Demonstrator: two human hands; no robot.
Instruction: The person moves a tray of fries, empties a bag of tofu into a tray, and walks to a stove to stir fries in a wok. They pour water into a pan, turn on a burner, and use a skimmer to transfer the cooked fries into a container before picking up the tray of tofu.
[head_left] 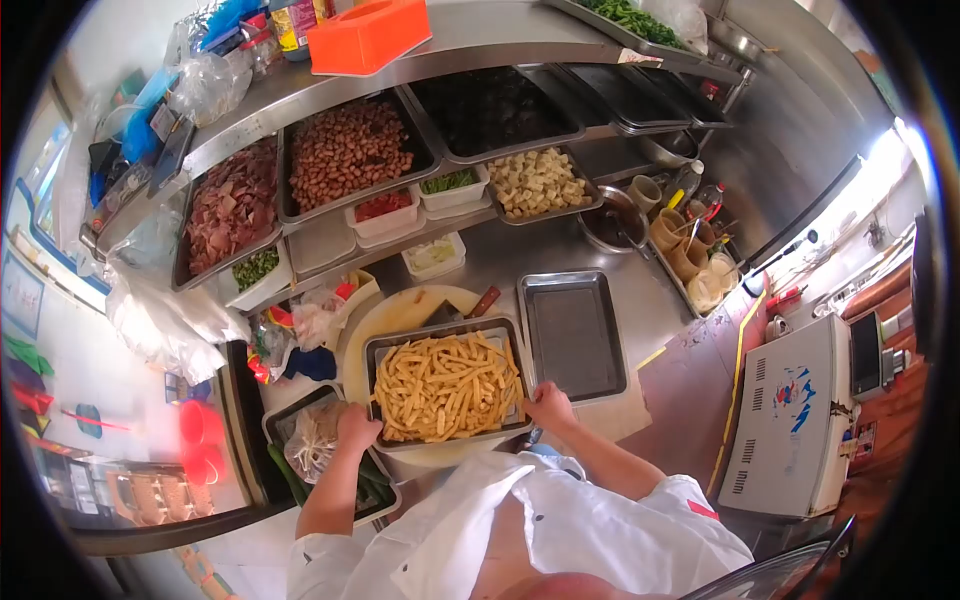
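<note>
Left hand: your arm's stretched forward, pinching the rectangular silver metal tray by its left rim
Right hand: same deal, right rim
Tray: heaped with golden stick-shaped strips

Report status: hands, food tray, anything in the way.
Left hand, right hand gripping filled tray at opposite sides. Yellow strips heaped inside, round board beneath. Knife lies just beyond; second tray close on right.

Holds a metal tray of yellow strips by its near corners with left hand and right hand, over a round board bearing a brown-handled knife, just beside a second tray.
</note>
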